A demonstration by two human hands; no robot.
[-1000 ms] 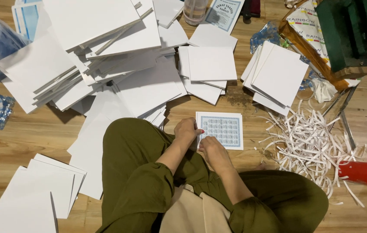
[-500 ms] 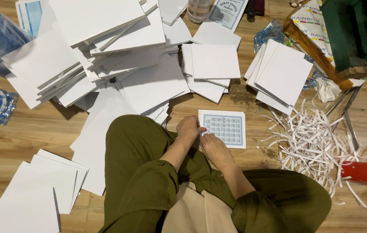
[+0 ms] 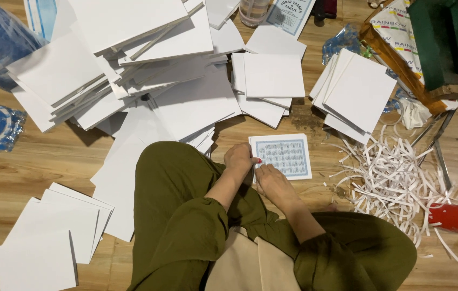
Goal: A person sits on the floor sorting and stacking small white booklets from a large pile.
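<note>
The printed card [image 3: 283, 156] — a small white rectangle with a blue-grey grid panel — lies flat on the wooden floor [image 3: 40, 161], at about one o'clock from the person's knees. Its long axis runs roughly three to nine o'clock. Both hands meet at its left edge: the left hand [image 3: 239, 157] pinches that edge with curled fingers, the right hand [image 3: 273, 183] just below at five o'clock, fingertips pressed to the lower left corner. The left hand is marginally nearer the card's middle. At three o'clock sprawls a heap of paper strips [image 3: 396, 172]; at twelve o'clock, a stack of white boards [image 3: 272, 75]. No container holds the card.
</note>
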